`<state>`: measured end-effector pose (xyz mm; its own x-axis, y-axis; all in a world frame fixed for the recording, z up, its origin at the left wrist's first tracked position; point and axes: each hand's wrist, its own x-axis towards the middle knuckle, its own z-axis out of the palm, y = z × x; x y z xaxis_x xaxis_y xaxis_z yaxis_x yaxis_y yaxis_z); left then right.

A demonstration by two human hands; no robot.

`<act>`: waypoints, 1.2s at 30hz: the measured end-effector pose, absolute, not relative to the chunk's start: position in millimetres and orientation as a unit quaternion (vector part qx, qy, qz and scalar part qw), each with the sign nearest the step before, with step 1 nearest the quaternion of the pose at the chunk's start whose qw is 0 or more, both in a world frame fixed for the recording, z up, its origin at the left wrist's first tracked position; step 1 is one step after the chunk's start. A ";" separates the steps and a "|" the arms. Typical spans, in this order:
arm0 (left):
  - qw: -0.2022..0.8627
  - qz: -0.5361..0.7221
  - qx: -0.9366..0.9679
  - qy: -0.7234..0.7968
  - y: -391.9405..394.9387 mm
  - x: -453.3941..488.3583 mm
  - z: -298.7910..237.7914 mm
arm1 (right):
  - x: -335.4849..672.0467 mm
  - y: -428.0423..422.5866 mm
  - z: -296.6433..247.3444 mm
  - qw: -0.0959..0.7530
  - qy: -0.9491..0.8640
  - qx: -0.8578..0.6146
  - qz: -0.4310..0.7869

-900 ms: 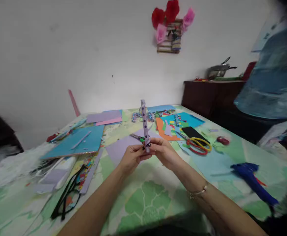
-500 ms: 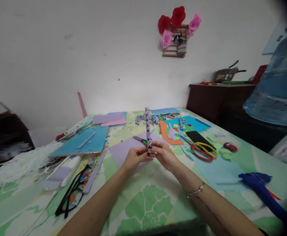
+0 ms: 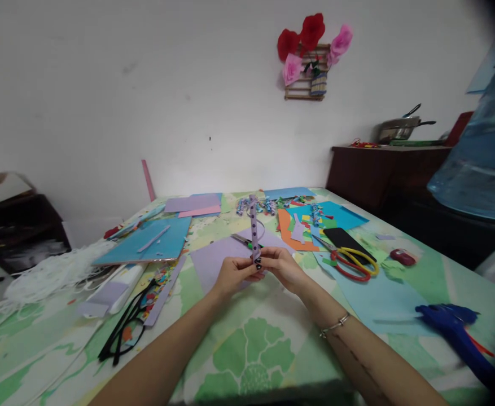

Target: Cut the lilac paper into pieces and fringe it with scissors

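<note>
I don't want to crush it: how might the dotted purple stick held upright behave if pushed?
The dotted purple stick is probably fairly stiff lengthwise, since it stands without drooping. It looks light: the left hand and right hand pinch just its lower end. Being so slim, it would likely tip if stood unsupported.

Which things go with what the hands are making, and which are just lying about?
Probably part of the work:
- dotted lilac paper, held by left hand and right hand
- lilac sheet, similar colour
- maybe red-and-yellow scissors and blue glue gun, untouched

Probably just lying about:
- black phone
- glasses
</note>
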<state>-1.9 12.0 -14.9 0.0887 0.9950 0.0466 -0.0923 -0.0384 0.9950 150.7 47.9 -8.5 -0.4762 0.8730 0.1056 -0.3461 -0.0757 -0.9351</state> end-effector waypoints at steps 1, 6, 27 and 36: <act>0.531 0.510 0.510 0.445 12.3 -2.0 -16.0 | 150.8 48.5 -8.8 0.442 -0.517 -0.258 0.687; 0.516 0.519 0.508 0.455 16.7 -1.8 -22.1 | 151.4 52.2 -10.2 0.437 -0.520 -0.273 0.682; 0.473 0.551 0.506 0.466 18.8 4.0 -25.3 | 155.0 65.7 -23.4 0.447 -0.507 -0.309 0.669; 0.465 0.556 0.505 0.469 21.1 5.0 -30.7 | 158.7 73.8 -27.0 0.450 -0.483 -0.309 0.685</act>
